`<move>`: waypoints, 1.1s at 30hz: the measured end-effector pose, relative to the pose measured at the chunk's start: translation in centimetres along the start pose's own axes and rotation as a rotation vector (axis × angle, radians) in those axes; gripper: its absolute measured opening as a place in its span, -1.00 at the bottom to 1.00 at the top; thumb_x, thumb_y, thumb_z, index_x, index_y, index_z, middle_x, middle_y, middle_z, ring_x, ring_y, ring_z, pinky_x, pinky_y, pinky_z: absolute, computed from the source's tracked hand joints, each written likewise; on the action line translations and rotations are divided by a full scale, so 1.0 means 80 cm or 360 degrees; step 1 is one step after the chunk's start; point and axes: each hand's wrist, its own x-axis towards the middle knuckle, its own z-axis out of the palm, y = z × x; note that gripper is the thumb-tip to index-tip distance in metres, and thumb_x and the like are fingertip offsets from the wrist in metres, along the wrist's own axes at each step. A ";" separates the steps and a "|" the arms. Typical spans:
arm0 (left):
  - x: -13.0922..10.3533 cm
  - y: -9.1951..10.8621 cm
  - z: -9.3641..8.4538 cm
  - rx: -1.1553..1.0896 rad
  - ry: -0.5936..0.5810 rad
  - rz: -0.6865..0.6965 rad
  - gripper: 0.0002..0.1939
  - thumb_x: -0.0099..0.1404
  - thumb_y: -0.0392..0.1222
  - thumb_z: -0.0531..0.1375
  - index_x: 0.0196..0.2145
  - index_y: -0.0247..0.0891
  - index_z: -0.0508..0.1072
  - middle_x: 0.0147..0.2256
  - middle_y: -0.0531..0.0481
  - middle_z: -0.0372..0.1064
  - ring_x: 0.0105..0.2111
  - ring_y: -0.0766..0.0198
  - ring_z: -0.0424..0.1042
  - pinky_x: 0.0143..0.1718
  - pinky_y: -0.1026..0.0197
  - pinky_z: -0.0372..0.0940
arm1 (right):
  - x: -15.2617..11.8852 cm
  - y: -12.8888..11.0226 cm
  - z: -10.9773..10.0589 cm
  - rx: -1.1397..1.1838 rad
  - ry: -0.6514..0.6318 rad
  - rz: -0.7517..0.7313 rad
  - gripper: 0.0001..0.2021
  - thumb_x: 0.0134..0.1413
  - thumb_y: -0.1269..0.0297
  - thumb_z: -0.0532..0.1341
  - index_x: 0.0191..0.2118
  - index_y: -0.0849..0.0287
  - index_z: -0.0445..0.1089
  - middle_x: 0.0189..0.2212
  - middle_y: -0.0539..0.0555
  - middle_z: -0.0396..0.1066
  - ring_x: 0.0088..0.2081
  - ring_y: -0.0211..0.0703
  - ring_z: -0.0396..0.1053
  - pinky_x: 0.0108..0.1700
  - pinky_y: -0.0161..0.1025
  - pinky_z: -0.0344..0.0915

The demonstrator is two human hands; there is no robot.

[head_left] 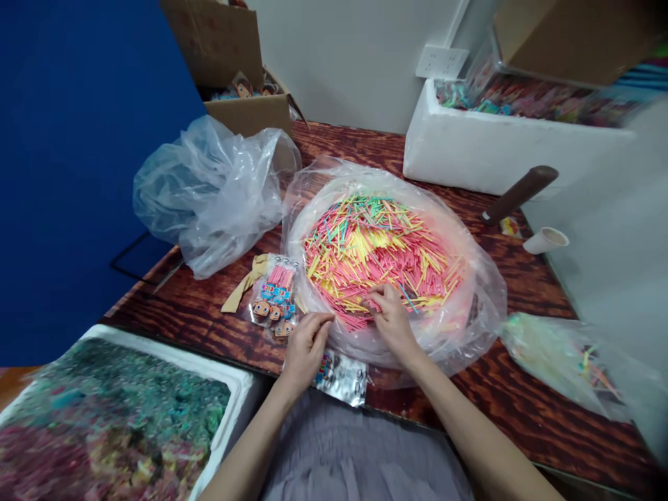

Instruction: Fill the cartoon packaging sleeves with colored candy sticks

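Observation:
A round basin lined with clear plastic (pixel 483 278) holds a heap of thin pink, yellow and green sticks (pixel 396 257). My right hand (pixel 392 321) reaches over its near edge, fingers curled together on pink sticks at the front of the heap. Just left of it, my left hand (pixel 307 351) is closed at the near rim, thumb against fingers; what they hold, if anything, is hidden. Below that hand a silvery printed packet (pixel 344 379) lies at the table edge. Clear packets with cartoon faces and pink sticks (pixel 274 296) lie left of the basin.
Crumpled clear plastic (pixel 224 188) lies at the back left before an open cardboard box (pixel 250 115). A white foam box (pixel 470 142), a brown cylinder (pixel 522 193) and a paper cup (pixel 545 241) stand right. A plastic bag (pixel 563 362) and a foam tub (pixel 237 383) flank me.

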 end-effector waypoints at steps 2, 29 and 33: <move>0.000 0.004 0.002 0.0003 0.0000 0.0009 -0.78 0.41 -0.20 0.04 -0.15 -0.23 0.48 -0.20 -0.08 0.48 -0.15 0.19 0.43 -0.11 0.16 0.28 | -0.008 -0.002 -0.003 0.0426 -0.0030 0.0188 -0.82 0.22 0.27 0.11 -0.34 0.12 0.44 -0.32 0.10 0.38 -0.19 -0.03 0.32 -0.10 -0.12 0.23; -0.032 -0.001 -0.018 0.0906 -0.0833 0.0411 -0.63 0.20 -0.16 0.29 -0.03 -0.16 0.37 -0.10 -0.10 0.33 -0.07 0.02 0.28 -0.05 -0.01 0.19 | -0.064 -0.011 0.008 0.0912 -0.0137 0.0325 -0.82 0.21 0.22 0.17 -0.23 0.06 0.53 -0.25 0.07 0.53 -0.14 -0.06 0.43 -0.02 -0.15 0.28; -0.018 -0.013 -0.011 0.0867 -0.0770 0.0324 -0.91 0.26 -0.22 0.22 -0.29 -0.22 0.36 -0.24 -0.04 0.33 -0.18 0.10 0.30 -0.17 0.09 0.18 | -0.061 -0.018 0.005 0.0918 -0.0128 0.0311 -0.83 0.20 0.25 0.18 -0.23 0.06 0.54 -0.27 0.07 0.53 -0.17 -0.06 0.44 -0.04 -0.15 0.28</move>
